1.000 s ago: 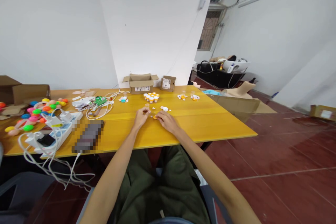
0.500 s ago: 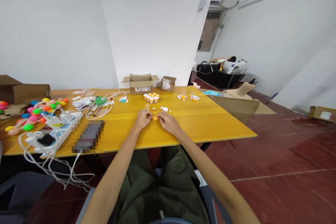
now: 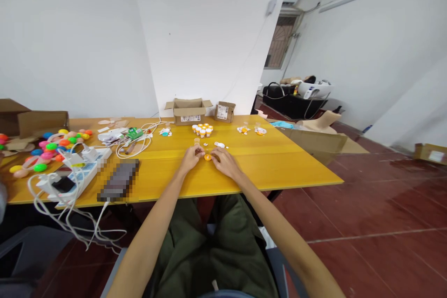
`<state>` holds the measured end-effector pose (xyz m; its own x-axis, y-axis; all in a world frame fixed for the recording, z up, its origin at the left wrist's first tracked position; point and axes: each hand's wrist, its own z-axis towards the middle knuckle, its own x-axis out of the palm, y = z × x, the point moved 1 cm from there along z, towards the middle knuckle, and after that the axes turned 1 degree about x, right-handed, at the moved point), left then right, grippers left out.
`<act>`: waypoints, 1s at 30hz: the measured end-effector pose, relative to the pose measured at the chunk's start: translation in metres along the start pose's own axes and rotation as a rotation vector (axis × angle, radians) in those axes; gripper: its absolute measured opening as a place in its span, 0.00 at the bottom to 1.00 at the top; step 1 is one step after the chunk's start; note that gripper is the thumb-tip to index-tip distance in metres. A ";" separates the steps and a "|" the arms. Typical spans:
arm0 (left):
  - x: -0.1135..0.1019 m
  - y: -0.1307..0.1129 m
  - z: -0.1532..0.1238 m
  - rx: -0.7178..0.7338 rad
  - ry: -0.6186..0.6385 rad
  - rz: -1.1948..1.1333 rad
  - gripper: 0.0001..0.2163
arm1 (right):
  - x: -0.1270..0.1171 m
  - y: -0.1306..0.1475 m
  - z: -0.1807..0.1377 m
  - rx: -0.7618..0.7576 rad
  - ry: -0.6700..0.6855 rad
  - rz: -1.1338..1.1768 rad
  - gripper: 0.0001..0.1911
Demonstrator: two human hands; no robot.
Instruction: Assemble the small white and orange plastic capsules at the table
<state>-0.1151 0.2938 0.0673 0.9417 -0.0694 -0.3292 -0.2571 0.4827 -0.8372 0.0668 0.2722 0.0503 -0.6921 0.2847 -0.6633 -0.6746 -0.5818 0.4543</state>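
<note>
A small round orange piece [image 3: 207,157] with a pale mark on top lies on the table between my hands. My left hand [image 3: 190,159] rests at its left, thumb and fingers pinched together; whatever is in the pinch is too small to make out. My right hand [image 3: 224,162] has its curled fingertips at the right rim of the orange piece, seemingly gripping it. Just beyond my left fingers stands a small clear cup [image 3: 196,141]. Small white parts [image 3: 219,145] lie past my right hand.
Several white cups with orange tops [image 3: 202,130] stand grouped before an open carton [image 3: 188,112]. More white and orange parts [image 3: 243,129] lie to the right. At left are a phone [image 3: 119,180], a power strip [image 3: 85,170], cables and colourful balls [image 3: 50,146].
My left fingertips have drawn slightly away from the orange piece, leaving a small gap. My right hand stays at its edge. The whole view has shifted a little.
</note>
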 end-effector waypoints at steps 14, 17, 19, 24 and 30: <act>0.001 -0.003 0.002 0.026 0.111 0.070 0.05 | -0.009 0.017 0.002 0.025 0.160 -0.157 0.09; 0.001 -0.003 0.002 0.031 0.126 0.067 0.05 | -0.010 0.019 0.002 0.021 0.161 -0.169 0.09; 0.002 -0.004 0.002 0.025 0.135 0.067 0.05 | -0.010 0.019 0.002 0.018 0.162 -0.168 0.09; 0.003 -0.003 0.003 0.004 0.163 0.083 0.05 | -0.009 0.017 0.002 0.018 0.171 -0.153 0.09; 0.002 -0.001 0.002 0.012 0.169 0.153 0.06 | -0.005 0.011 0.002 -0.009 0.152 -0.106 0.07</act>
<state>-0.1123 0.2949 0.0682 0.8417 -0.1394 -0.5216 -0.3909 0.5092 -0.7668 0.0622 0.2659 0.0603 -0.5700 0.2271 -0.7896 -0.7390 -0.5616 0.3720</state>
